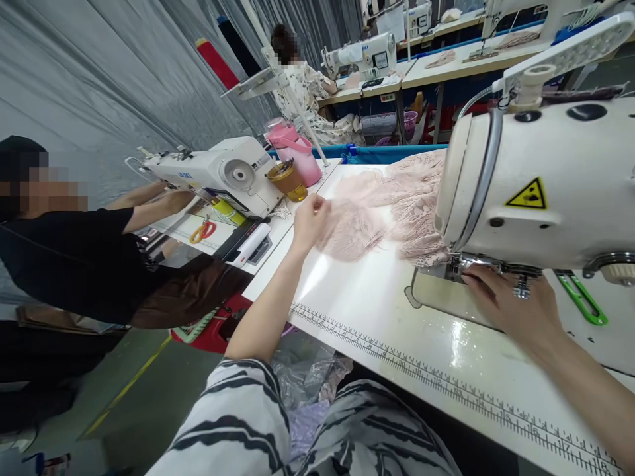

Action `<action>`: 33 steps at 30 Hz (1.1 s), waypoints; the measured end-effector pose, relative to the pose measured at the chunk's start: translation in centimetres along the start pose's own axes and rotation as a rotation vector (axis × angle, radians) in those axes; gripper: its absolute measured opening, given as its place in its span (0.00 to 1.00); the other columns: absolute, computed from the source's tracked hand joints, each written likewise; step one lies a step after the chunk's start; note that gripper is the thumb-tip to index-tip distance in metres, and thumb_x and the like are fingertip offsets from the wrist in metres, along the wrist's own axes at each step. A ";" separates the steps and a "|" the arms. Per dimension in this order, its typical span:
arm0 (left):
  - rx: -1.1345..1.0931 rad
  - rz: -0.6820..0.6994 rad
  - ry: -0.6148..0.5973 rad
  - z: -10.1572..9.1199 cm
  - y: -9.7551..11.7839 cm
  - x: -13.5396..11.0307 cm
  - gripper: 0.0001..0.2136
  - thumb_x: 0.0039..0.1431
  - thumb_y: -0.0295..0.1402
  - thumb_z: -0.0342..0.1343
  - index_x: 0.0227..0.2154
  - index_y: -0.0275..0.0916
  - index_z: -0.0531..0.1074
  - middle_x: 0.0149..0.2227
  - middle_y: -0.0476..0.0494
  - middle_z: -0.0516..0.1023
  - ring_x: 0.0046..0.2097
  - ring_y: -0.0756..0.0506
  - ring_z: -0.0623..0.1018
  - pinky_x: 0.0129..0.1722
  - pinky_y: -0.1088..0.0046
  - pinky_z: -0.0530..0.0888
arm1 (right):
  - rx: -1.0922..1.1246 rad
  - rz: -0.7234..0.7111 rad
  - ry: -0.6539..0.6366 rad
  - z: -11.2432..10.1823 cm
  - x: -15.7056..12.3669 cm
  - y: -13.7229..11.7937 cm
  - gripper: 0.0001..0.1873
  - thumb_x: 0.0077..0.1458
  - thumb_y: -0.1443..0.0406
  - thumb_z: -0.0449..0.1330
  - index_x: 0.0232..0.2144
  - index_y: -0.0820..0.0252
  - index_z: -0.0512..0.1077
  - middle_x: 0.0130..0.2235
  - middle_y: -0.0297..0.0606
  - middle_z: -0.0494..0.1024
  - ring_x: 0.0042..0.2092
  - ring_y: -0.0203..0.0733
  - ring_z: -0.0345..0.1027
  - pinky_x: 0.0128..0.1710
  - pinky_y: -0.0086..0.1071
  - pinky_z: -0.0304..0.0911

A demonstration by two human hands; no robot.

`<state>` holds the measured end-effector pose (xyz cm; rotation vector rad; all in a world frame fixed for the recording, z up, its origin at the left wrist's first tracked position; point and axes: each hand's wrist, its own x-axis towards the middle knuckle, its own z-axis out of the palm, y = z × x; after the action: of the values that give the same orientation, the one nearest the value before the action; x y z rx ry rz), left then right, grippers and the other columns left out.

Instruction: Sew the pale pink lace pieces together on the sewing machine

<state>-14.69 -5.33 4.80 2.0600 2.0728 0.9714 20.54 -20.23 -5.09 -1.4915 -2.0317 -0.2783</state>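
My left hand (308, 226) is raised over the left part of the sewing table, its fingers closed in a pinch on a pale pink lace piece (350, 231) that is smeared by motion. More pink lace (414, 198) lies heaped beside it, running up to the needle area of the white sewing machine (540, 178). My right hand (516, 304) reaches under the machine head, close to the presser foot (455, 263). Its fingers stretch towards the foot, apart and with nothing visible in them; some are partly hidden by the machine.
A printed ruler strip (397, 363) follows the table's front edge. A green thread cutter (580, 297) lies right of my right hand. An amber cup (290, 182) and pink jug (297, 155) stand at the back left. Co-workers sit at the left machine (218, 172) and behind.
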 end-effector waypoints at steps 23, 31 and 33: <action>0.091 1.090 -0.518 1.1 8.0 -16.7 0.20 0.67 0.39 0.48 0.58 0.35 0.63 0.60 0.36 0.67 0.63 0.40 0.66 0.59 0.59 0.68 | -0.119 -0.062 -0.074 -1.4 1.1 -1.1 0.14 0.63 0.63 0.51 0.45 0.54 0.75 0.35 0.35 0.80 0.34 0.39 0.69 0.37 0.35 0.56; -0.005 1.150 -0.522 4.5 10.0 -14.1 0.19 0.65 0.30 0.44 0.56 0.29 0.65 0.60 0.33 0.67 0.61 0.40 0.68 0.58 0.59 0.70 | -0.216 -0.234 0.084 -2.3 1.3 -1.6 0.15 0.57 0.73 0.53 0.38 0.53 0.76 0.36 0.25 0.81 0.28 0.33 0.66 0.31 0.32 0.54; 0.014 1.101 -0.468 5.1 10.4 -13.9 0.19 0.65 0.30 0.44 0.55 0.27 0.66 0.59 0.30 0.67 0.60 0.39 0.70 0.55 0.60 0.73 | -0.134 -0.116 -0.047 -1.8 1.0 -1.5 0.16 0.60 0.71 0.51 0.40 0.52 0.76 0.38 0.29 0.81 0.33 0.37 0.70 0.34 0.34 0.58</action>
<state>-1.79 -17.09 0.32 3.0384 0.6403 0.3901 19.53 -20.83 -2.77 -1.4737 -2.1778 -0.4375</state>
